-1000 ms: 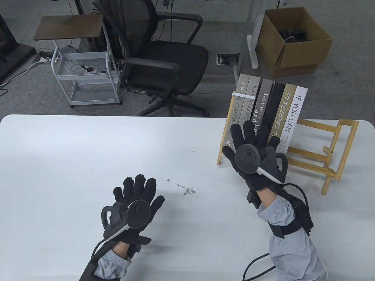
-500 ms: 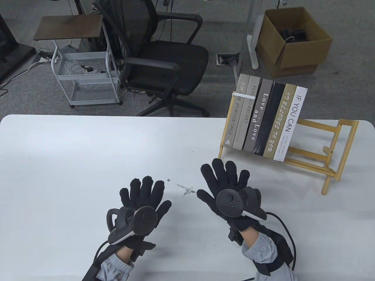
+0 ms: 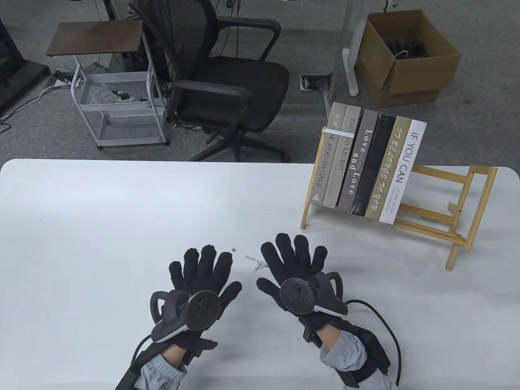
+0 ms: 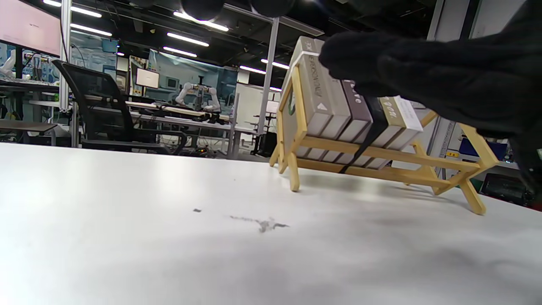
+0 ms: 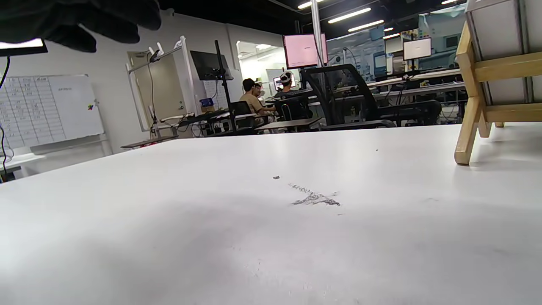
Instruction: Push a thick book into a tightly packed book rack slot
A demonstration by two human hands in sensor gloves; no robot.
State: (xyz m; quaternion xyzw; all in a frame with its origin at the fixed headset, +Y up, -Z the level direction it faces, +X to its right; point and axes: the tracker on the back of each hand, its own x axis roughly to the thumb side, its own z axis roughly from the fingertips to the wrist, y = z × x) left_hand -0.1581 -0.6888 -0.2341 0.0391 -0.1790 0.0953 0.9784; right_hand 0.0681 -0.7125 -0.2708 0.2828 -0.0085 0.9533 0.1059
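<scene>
Now both hands spread, seemingly above table; rack apart.

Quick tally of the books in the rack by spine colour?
Grey spines, "For One Person Only", "Feel No Regret", "Love and Love": 3
Black spine: 1
Olive-tan spine, "It Belongs to You": 1
White spine, "If You Can": 1
Total in the wooden book rack: 6

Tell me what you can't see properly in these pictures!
- Palms of the left hand and right hand: table view shows only their backs.
- Book rack: cut off by the right wrist view's right edge.
- Book spines: partly hidden by a glove in the left wrist view.
</scene>
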